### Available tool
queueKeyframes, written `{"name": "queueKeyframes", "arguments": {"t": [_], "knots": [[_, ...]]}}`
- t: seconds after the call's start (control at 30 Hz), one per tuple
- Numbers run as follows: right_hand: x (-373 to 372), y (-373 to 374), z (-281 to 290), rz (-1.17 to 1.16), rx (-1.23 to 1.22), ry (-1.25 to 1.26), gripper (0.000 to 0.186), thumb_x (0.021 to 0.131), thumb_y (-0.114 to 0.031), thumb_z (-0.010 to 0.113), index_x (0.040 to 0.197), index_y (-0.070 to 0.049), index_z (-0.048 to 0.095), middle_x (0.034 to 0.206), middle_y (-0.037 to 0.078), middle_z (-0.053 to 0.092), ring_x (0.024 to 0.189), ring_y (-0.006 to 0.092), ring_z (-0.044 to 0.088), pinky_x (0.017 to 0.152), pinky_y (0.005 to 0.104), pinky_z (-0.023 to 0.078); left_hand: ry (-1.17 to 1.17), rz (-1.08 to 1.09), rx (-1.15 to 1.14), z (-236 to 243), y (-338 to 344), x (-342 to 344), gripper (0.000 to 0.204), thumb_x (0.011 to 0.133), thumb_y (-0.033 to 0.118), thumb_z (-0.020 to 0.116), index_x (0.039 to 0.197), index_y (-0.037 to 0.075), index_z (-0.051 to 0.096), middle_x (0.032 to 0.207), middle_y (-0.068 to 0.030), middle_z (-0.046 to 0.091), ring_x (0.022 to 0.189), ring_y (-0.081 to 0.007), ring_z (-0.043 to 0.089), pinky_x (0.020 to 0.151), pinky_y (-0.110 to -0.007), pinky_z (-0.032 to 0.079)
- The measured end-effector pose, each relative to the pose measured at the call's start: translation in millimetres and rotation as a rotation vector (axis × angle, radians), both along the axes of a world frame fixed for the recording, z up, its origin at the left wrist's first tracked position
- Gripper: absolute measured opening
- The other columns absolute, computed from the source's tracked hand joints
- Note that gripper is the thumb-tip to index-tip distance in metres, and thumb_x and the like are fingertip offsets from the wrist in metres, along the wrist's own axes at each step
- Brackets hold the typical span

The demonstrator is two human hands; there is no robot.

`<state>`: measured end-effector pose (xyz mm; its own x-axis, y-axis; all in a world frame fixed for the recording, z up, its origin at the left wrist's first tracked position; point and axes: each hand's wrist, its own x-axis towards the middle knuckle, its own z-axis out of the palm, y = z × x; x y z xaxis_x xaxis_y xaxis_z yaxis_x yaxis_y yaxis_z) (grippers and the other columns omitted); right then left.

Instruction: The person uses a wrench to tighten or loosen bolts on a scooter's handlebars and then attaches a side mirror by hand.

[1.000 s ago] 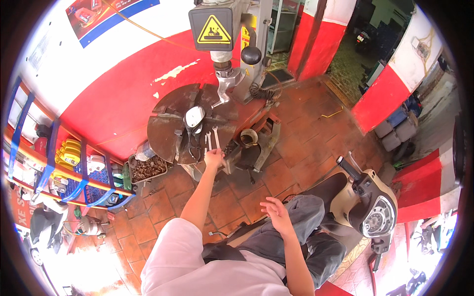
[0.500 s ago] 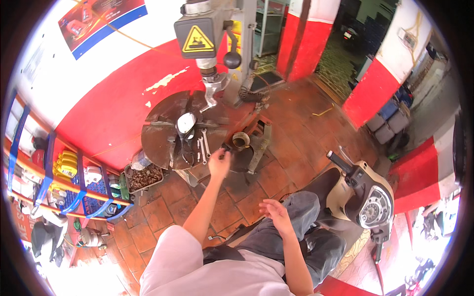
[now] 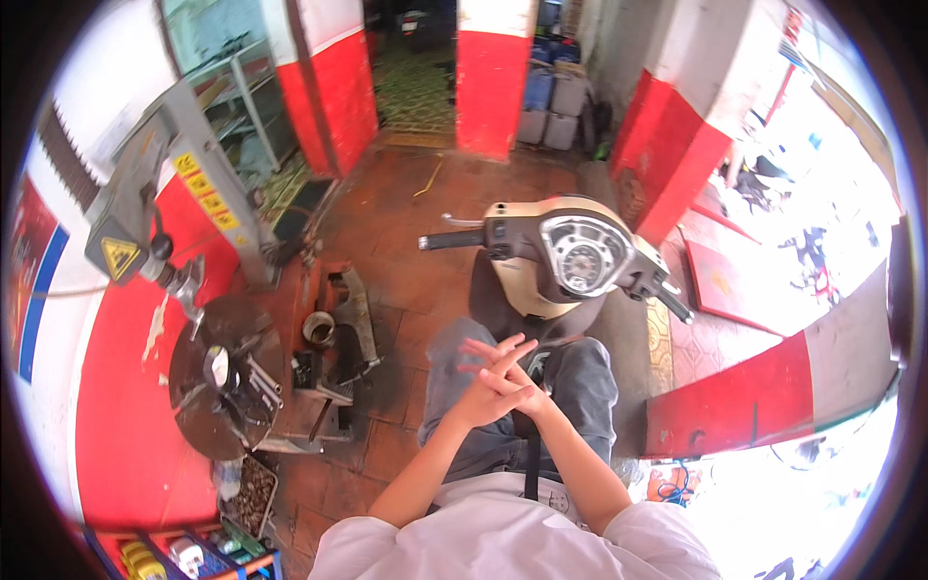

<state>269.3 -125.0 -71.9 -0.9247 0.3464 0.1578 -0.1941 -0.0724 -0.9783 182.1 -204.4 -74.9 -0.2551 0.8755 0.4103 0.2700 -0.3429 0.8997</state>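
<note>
My left hand (image 3: 486, 398) and my right hand (image 3: 520, 375) cross each other in front of me, over my lap. Their fingers overlap, stretched out and partly spread, and I see no object in either one. Beneath them are my legs in grey jeans (image 3: 454, 353). Just beyond my knees stands a cream and brown scooter (image 3: 541, 280), with its round dashboard (image 3: 583, 263) facing me and a black handlebar grip (image 3: 452, 240) reaching out to the left.
A tire changer (image 3: 203, 184) stands at left. On its round turntable (image 3: 193, 387) lie a scooter mirror (image 3: 218, 365) and several wrenches (image 3: 263, 385). A small pot (image 3: 318, 329) sits beside it. A shelf (image 3: 184, 541) is at lower left, a red-and-white pillar (image 3: 491, 97) ahead.
My view has swung right, toward the scooter. My left hand has drawn back from beside the turntable and now meets my right hand, with fingers crossed.
</note>
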Motion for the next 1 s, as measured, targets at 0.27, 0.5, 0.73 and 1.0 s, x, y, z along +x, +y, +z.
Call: {"name": "queueKeyframes", "arguments": {"t": [0.27, 0.5, 0.73, 1.0], "knots": [[88, 55, -186, -0.442, 0.224, -0.191, 0.038, 0.104, -0.03, 0.043, 0.121, -0.005, 0.066, 0.108, 0.013, 0.067, 0.101, 0.0251, 0.067, 0.086, 0.0377, 0.052, -0.075, -0.06, -0.086, -109, 76, 95, 0.032, 0.096, 0.027, 0.054, 0.095, 0.001, 0.073, 0.094, -0.0118, 0.072, 0.095, -0.0233, 0.066, 0.091, -0.037, 0.048], [59, 37, -139, -0.338, 0.169, -0.151, 0.041, 0.103, -0.035, 0.045, 0.116, -0.003, 0.068, 0.104, 0.013, 0.069, 0.097, 0.023, 0.068, 0.085, 0.0367, 0.053, -0.072, 0.004, -0.117, -128, 63, 69, 0.025, 0.097, 0.019, 0.052, 0.099, 0.003, 0.07, 0.096, -0.0103, 0.071, 0.095, -0.0233, 0.065, 0.089, -0.036, 0.048], [57, 36, -139, -0.316, 0.005, -0.119, 0.047, 0.105, -0.041, 0.046, 0.11, -0.001, 0.071, 0.097, 0.013, 0.071, 0.093, 0.0214, 0.068, 0.083, 0.0351, 0.053, -0.128, 0.008, -0.172, -131, 64, 74, 0.024, 0.096, 0.02, 0.051, 0.094, 0.003, 0.07, 0.095, -0.0099, 0.07, 0.095, -0.0241, 0.062, 0.089, -0.036, 0.046], [21, 56, -273, -0.701, 1.491, -0.576, 0.014, 0.085, -0.007, 0.046, 0.093, -0.013, 0.056, 0.093, 0.013, 0.054, 0.095, 0.0265, 0.056, 0.085, 0.0381, 0.046, -0.206, -0.059, -0.171, -112, 70, 85, 0.024, 0.095, 0.02, 0.052, 0.096, 0.002, 0.068, 0.094, -0.0104, 0.069, 0.098, -0.0229, 0.062, 0.091, -0.035, 0.046]]}}
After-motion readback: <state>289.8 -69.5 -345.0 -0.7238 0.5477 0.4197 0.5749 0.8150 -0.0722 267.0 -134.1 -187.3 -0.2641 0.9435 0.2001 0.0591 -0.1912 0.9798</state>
